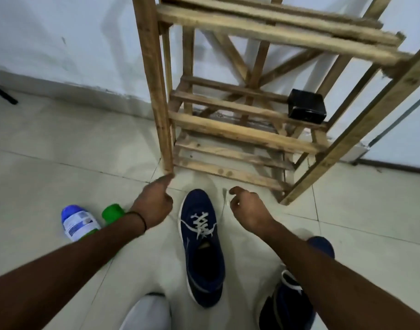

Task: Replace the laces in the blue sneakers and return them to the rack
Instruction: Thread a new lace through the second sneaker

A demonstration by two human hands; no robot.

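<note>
Kneeling over the tiled floor [49, 144], I had one blue sneaker [202, 246] lying between my hands, toe towards the wooden shoe rack [240, 133], its white laces [200, 223] threaded only partway. The second blue sneaker [287, 303] lay under my right forearm. My left hand [154, 206] had its forefinger stretched out to touch the foot of the rack's front post, the other fingers folded in. My right hand [247, 208] hovered just beside the toe, fingers loosely curled; whether they pinched the thin white strip [225, 198] there, I cannot tell.
</note>
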